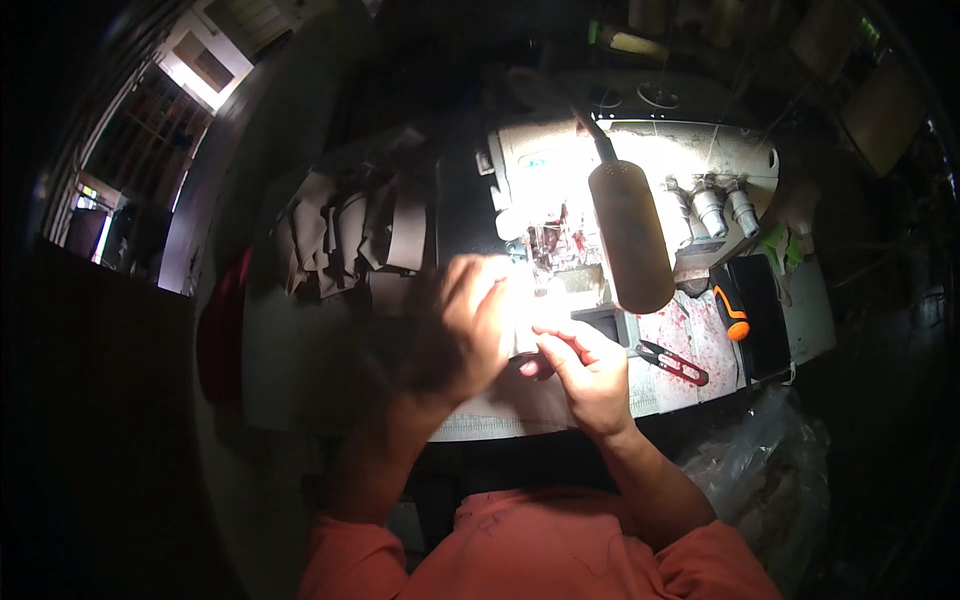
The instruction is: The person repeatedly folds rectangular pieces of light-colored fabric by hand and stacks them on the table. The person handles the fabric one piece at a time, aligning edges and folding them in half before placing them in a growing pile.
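My left hand (470,320) is blurred with motion just left of the sewing machine's needle area (545,250); what it holds is washed out by the glare. My right hand (590,370) rests on the table in front of the needle, fingers pinched on a small pale piece of fabric (527,340) under the bright light. The white sewing machine (640,170) stands behind both hands. A lamp head (630,235) on a flexible neck hangs over the machine bed.
A pile of beige fabric strips (360,235) lies at the left of the machine. Red-handled thread snips (672,362) and an orange-handled tool (732,315) lie at the right on the table (500,415). A plastic bag (770,470) sits at the lower right.
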{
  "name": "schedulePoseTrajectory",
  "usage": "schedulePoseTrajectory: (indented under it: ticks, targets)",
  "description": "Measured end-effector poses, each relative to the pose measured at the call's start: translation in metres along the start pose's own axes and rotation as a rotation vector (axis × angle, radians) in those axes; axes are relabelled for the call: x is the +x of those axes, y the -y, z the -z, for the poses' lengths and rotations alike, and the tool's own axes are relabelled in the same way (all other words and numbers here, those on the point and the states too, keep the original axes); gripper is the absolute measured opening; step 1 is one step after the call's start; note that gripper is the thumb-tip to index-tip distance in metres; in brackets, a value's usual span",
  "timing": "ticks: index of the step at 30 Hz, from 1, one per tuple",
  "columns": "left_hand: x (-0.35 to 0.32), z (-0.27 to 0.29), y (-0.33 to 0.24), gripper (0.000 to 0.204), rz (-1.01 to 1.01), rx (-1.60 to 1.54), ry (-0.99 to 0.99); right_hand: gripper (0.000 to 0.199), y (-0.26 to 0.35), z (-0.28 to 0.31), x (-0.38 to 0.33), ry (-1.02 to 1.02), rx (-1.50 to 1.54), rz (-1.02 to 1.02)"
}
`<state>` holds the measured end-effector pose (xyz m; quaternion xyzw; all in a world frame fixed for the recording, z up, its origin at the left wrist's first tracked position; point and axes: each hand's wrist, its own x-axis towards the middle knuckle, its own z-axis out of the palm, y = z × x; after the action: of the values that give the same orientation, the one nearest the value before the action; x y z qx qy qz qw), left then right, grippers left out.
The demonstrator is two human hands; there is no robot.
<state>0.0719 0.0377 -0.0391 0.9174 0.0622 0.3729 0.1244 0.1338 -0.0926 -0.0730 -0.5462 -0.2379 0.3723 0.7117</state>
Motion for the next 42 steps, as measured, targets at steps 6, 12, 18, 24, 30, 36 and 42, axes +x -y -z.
schedulePoseTrajectory:
  ticks: [6, 12, 18, 24, 30, 36, 42]
  targets:
    - [-0.012, 0.002, 0.010, 0.018, 0.054, -0.119, 0.179, 0.019, 0.000, -0.001, 0.006, 0.022, -0.008, -0.033]
    - [0.010, -0.011, 0.054, 0.025, 0.281, 0.240, 0.652, 0.019, -0.009, 0.026, -0.023, -0.050, 0.102, -0.072]
    - [0.021, -0.036, 0.117, 0.020, -0.043, 0.231, -0.214, 0.019, -0.019, 0.062, -0.037, -0.121, -0.639, -0.071]
    - [-0.018, 0.084, 0.141, 0.029, 0.511, 0.346, -0.254, 0.014, -0.020, 0.051, -0.040, -0.071, -1.131, 0.081]
    - [-0.178, 0.093, 0.077, 0.025, 0.975, 0.461, 0.220, 0.011, -0.019, 0.052, -0.044, 0.015, -1.087, 0.188]
    - [-0.226, 0.085, 0.085, 0.023, 1.131, -0.033, -0.038, 0.007, -0.010, 0.059, -0.050, 0.003, -0.442, -0.170]
    - [-0.169, 0.128, 0.053, 0.017, 1.031, -0.368, -0.378, 0.012, -0.012, 0.041, -0.048, 0.013, -0.021, -0.181]
